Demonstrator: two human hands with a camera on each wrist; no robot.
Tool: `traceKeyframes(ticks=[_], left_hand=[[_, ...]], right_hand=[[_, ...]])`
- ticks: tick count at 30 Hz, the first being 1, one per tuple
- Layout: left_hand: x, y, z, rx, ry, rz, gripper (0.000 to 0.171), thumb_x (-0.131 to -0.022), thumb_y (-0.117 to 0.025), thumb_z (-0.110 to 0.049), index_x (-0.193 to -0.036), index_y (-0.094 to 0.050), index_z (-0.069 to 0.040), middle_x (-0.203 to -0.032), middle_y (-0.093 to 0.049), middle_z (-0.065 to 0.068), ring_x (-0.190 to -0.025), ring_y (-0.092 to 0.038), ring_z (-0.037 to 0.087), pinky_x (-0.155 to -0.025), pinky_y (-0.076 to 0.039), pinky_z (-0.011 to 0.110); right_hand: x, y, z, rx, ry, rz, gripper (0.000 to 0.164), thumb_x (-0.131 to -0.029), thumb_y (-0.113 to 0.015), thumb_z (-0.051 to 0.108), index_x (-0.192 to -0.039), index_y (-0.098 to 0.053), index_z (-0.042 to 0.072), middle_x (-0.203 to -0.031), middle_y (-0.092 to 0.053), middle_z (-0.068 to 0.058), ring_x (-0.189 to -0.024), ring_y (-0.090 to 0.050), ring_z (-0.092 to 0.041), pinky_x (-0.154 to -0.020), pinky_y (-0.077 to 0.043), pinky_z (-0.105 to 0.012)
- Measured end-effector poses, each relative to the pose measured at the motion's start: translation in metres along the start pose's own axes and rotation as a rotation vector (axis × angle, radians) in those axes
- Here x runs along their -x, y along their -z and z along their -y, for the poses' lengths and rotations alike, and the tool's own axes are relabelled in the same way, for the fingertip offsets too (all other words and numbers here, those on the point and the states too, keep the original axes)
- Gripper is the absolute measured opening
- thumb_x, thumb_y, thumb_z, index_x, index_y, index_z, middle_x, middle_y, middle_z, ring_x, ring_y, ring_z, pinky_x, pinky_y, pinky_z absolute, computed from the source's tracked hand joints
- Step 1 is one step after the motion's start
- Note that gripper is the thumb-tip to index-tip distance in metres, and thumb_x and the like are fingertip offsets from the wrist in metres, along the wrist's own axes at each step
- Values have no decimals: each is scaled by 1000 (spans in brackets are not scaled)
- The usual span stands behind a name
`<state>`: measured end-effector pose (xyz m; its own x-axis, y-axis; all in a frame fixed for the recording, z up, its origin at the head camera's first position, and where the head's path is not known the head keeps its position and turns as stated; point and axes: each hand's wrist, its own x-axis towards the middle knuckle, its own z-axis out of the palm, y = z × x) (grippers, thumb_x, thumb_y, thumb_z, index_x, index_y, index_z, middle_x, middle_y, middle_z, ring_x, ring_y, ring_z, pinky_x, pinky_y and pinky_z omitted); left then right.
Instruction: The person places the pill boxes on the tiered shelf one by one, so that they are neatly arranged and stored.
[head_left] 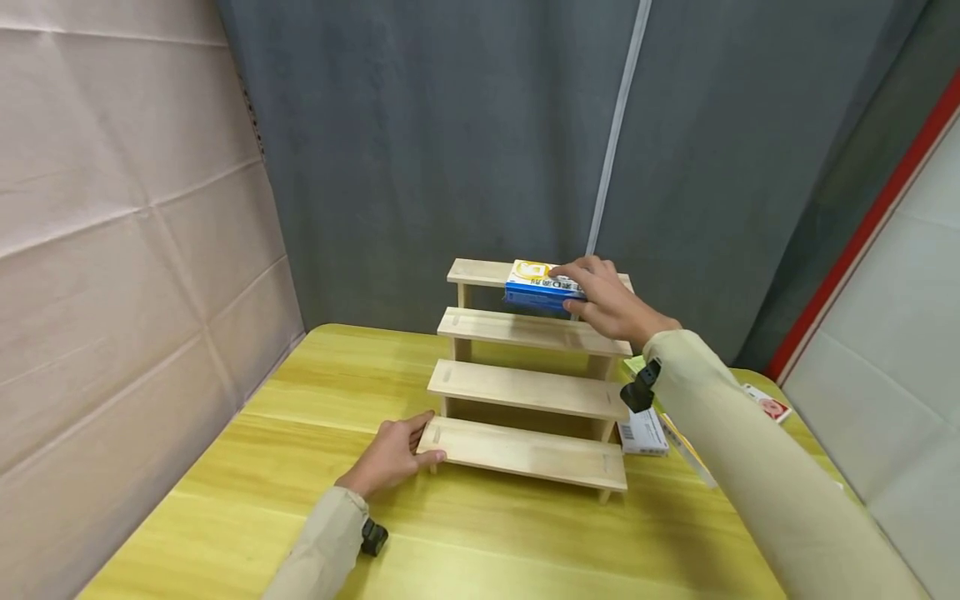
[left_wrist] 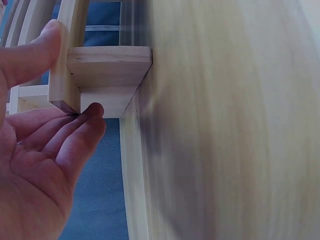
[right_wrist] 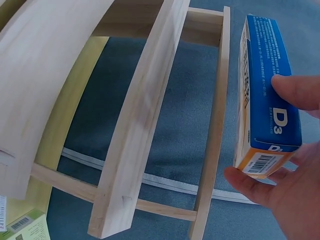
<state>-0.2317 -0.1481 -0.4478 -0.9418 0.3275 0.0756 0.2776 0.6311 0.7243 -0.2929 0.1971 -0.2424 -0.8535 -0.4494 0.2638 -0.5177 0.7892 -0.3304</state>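
Observation:
A stepped wooden shelf rack (head_left: pixel 525 450) with several tiers stands on the table. My left hand (head_left: pixel 392 457) grips the left end of its lowest tier; in the left wrist view the thumb lies on the board's top and the other fingers are at its end and underside. My right hand (head_left: pixel 611 304) holds a blue, white and yellow medicine box (head_left: pixel 543 296) marked D3 at the top tier. In the right wrist view the box (right_wrist: pixel 272 85) sits between thumb and fingers. From these views I cannot tell whether the box touches the top board.
Right of the rack lie a white box (head_left: pixel 642 433), a yellow-edged box (head_left: pixel 690 450) and a red-and-white box (head_left: pixel 767 404), partly behind my right arm. A green box (right_wrist: pixel 27 227) is also there. Grey curtain (head_left: pixel 450 150) hangs behind the yellow wood-grain table (head_left: pixel 300 417).

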Motion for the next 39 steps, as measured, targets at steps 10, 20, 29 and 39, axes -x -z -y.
traceKeyframes(ticks=[10,20,29,39], left_hand=[[1,-2,-1,16,-4,1,80,-87,-79,-28,-149,-42,7,-145,-53,27,-130,-59,37,-102,-55,39],[0,-2,-1,9,-8,-6,80,-87,-79,-28,-149,-42,7,-144,-54,27,-130,-59,37,-102,-55,40],[0,-2,1,8,-13,-9,79,-88,-79,-27,-149,-42,7,-144,-54,27,-130,-59,36,-102,-55,40],[1,-3,1,15,-10,-11,79,-87,-79,-26,-148,-41,8,-144,-53,28,-130,-59,37,-102,-55,40]], right_hand=[[-18,-1,2,-6,-12,-1,45,-100,-57,7,-145,-50,9,-147,-40,-26,-133,-33,-42,-112,-32,-64],[-30,-2,2,-1,-37,6,44,-101,-56,7,-145,-49,8,-147,-40,-28,-135,-32,-43,-114,-30,-63],[-38,-11,2,-24,-39,-14,44,-100,-57,5,-143,-50,5,-148,-39,-30,-137,-30,-44,-116,-29,-63],[-44,-13,6,-27,-51,-13,46,-101,-55,5,-146,-47,5,-148,-38,-29,-140,-29,-43,-119,-27,-60]])
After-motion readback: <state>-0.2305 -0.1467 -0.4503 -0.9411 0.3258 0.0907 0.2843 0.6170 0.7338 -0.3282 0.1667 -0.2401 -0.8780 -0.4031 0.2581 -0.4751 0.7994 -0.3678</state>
